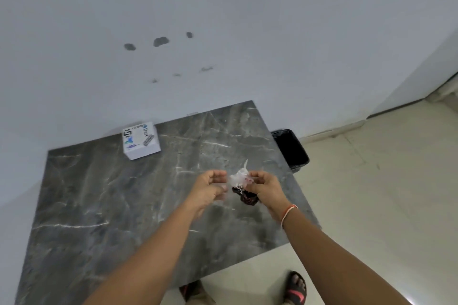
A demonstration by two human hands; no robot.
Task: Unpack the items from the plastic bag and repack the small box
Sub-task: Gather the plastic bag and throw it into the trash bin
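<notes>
I see my right hand (264, 187) pinching the clear bag (238, 179) above the table (124, 205), dark contents hanging below. My left hand (210, 187) is half-curled beside it, blurred; grip unclear. The box (140, 140) sits at the far edge.

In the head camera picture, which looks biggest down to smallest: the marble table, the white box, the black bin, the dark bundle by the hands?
1. Marble table
2. Black bin, partly hidden
3. White box, close to the bin
4. Dark bundle
</notes>
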